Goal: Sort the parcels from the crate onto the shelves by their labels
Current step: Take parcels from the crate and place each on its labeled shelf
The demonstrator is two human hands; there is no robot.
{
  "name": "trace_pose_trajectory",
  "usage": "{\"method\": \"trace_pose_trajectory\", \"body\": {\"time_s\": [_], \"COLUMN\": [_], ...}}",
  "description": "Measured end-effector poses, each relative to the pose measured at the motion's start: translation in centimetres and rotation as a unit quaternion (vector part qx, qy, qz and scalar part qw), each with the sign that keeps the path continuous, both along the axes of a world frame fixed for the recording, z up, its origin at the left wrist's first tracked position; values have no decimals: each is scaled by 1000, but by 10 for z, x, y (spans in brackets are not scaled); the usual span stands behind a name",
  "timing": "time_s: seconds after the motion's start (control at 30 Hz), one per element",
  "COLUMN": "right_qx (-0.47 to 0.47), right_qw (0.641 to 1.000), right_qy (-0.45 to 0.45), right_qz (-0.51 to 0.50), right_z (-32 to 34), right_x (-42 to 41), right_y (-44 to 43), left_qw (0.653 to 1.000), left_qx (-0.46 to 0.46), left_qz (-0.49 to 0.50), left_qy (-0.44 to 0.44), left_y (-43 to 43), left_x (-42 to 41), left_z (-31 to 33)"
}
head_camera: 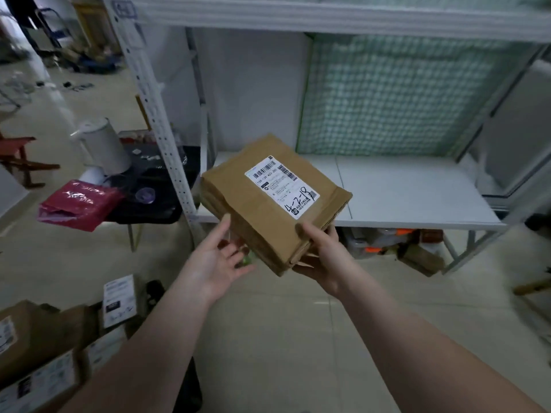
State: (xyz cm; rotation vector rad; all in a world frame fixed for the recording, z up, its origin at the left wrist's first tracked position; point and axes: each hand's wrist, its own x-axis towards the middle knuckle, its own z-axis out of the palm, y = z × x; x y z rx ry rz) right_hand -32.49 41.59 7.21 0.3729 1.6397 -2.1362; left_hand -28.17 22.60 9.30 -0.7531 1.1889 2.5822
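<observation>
A brown cardboard parcel (262,210) is held up in front of the white metal shelf (417,201). Its white label (281,186) carries barcodes and the handwritten mark "4-2-18". My right hand (320,251) grips the parcel's near right corner, thumb on top and fingers underneath. My left hand (219,257) is spread flat at the parcel's near left edge, its fingers straight and touching the side. Several other labelled parcels (44,347) lie at the lower left.
The shelf's upright post (158,114) stands just left of the parcel. A dark side table (155,186) holds a white kettle (103,144) and a pink bag (79,204). Green mesh (387,93) backs the shelf. Boxes and clutter (396,242) sit under it.
</observation>
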Motion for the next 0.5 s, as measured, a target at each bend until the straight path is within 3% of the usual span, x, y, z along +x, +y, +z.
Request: {"method": "trace_pose_trajectory", "body": {"time_s": [0.1,0.33,0.5], "right_qx": [-11,-15,-1], "right_qw": [1000,997,989], "right_qy": [23,72,99], "right_qz": [-1,5,-108], "right_z": [12,44,69], "right_x": [-5,-16,-50], "right_y": [36,100,159], "left_qw": [997,990,977], "left_qx": [-51,-123,-178], "left_qz": [-49,-40,-71], "left_qy": [15,52,96], "left_y": [52,116,134], "left_x": [-14,-51,-88], "left_z": [15,43,65]}}
